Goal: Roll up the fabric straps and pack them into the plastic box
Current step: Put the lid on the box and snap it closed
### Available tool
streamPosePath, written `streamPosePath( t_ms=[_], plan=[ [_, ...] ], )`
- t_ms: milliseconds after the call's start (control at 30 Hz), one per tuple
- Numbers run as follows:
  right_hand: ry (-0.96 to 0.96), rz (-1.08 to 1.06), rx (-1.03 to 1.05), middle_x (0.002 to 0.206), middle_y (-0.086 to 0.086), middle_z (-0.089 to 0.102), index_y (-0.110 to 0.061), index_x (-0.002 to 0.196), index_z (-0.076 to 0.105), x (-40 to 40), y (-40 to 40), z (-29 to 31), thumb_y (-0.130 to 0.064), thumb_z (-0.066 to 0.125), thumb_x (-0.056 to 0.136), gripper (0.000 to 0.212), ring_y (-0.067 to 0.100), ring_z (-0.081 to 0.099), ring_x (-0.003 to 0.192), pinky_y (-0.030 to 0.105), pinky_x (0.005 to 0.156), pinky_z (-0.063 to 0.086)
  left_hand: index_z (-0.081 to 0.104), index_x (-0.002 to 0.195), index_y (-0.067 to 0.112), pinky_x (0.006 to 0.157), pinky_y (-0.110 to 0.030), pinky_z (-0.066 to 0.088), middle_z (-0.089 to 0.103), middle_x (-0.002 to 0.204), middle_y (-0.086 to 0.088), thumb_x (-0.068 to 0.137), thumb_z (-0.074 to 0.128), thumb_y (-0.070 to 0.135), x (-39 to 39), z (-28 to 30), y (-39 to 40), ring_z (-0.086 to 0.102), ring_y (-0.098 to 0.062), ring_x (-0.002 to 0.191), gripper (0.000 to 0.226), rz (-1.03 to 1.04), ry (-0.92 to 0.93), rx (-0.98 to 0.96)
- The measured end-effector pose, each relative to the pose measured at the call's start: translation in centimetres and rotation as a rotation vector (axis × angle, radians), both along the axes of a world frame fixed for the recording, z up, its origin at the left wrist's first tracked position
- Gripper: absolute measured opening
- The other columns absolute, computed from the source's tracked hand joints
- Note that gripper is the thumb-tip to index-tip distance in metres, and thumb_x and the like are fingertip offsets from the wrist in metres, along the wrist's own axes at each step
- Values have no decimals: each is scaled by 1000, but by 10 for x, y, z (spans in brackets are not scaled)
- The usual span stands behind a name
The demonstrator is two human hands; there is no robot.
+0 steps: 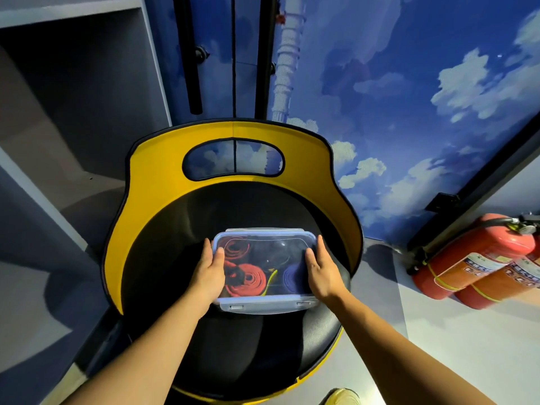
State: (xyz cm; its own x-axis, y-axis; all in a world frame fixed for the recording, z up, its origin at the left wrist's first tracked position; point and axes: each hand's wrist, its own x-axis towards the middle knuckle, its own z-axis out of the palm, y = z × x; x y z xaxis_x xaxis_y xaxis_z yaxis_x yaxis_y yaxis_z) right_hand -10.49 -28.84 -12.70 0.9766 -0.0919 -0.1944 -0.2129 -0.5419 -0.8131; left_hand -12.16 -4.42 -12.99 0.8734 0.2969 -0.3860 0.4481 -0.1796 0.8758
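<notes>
A clear plastic box [264, 306] with a blue-rimmed lid on top sits on the black seat of a yellow-backed chair [152, 200]. Through the lid I see rolled fabric straps: two red rolls [248, 280], a purple roll [293, 277] and dark ones at the back. My left hand [209, 273] holds the box's left side, thumb on the lid. My right hand [321, 273] holds the right side the same way, thumb on the lid's edge.
Two red fire extinguishers [479, 264] lie on the floor at the right. A sky-painted wall [409, 112] stands behind the chair. Grey shelving [58, 141] is at the left. A shoe tip [342, 397] shows at the bottom.
</notes>
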Motion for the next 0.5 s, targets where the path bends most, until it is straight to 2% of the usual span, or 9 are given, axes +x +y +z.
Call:
streamPosePath(
  t_ms=[67,133,233,367,433,500],
  plan=[
    [27,-34,103,163,-4,28,-23,160,17,1,0,0,-35,40,107,58,13,29,148,20,117,16,20,157,42,112,-49,42,39,158,0,106,37,44,2,-5,2,47,-26,138,54,43,-9,-115],
    [54,-59,210,160,-7,33,-23,159,20,3,0,1,-31,42,107,57,6,34,141,18,113,20,28,154,44,109,-49,45,49,151,3,106,41,43,4,-10,7,53,-23,132,50,72,-8,-216],
    [100,-83,330,156,-7,36,-19,159,20,6,-2,0,-24,42,108,56,-3,32,129,15,107,22,37,149,45,105,-51,49,58,142,4,106,44,40,7,-15,9,59,-22,125,44,87,-7,-315],
    [101,-100,353,150,-10,37,-18,160,19,10,-2,-4,-24,42,108,57,-2,31,128,16,108,22,40,149,42,104,-51,50,61,136,4,106,44,40,7,-11,7,60,-23,124,44,80,-14,-323],
    [123,-133,410,146,-12,39,-17,159,20,10,-3,-7,-22,42,108,55,0,35,129,18,110,24,50,140,44,103,-53,50,64,133,3,104,47,44,7,-14,9,62,-24,121,37,80,-4,-366],
    [150,-126,476,148,-11,43,-20,158,26,9,-3,-6,-25,43,107,54,7,45,132,26,117,28,60,127,45,101,-55,51,69,126,2,101,50,47,6,-20,12,65,-25,117,28,73,-5,-383]
  ],
)
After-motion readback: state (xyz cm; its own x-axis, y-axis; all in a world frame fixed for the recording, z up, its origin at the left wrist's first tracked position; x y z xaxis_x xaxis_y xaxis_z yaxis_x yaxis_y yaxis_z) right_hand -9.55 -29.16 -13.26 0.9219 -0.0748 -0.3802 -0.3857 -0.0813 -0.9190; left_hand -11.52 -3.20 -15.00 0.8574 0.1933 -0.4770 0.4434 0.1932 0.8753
